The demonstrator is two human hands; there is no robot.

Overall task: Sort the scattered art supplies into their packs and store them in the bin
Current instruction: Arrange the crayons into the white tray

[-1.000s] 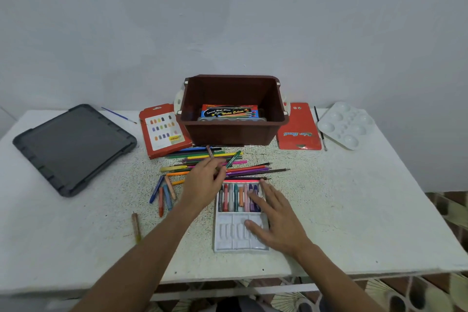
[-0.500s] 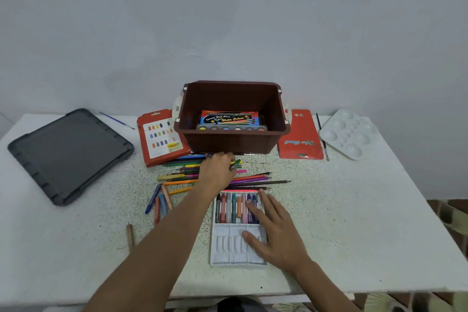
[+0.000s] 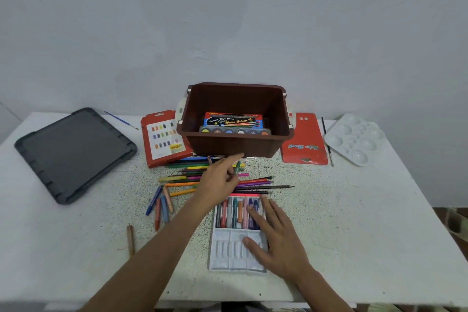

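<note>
My left hand (image 3: 219,181) pinches a green crayon (image 3: 237,167) above the pile of coloured pencils (image 3: 192,168) in front of the brown bin (image 3: 233,145). My right hand (image 3: 274,232) lies flat, fingers spread, on the white crayon tray (image 3: 228,256); the tray's far row holds several crayons (image 3: 231,213). The bin holds a watercolour box (image 3: 233,120) and a paint palette strip (image 3: 234,131). Loose crayons (image 3: 160,204) lie left of the tray, and a brown stick (image 3: 130,239) lies nearer the front.
A dark grey lid (image 3: 73,152) lies at the left. Red packs sit on both sides of the bin: left pack (image 3: 162,139), right pack (image 3: 302,139). A white mixing palette (image 3: 354,138) and thin brushes (image 3: 326,140) lie far right. A blue brush (image 3: 120,120) lies at the back.
My left hand reached into the pencil pile and now holds a green crayon lifted from it. My right hand stayed on the tray.
</note>
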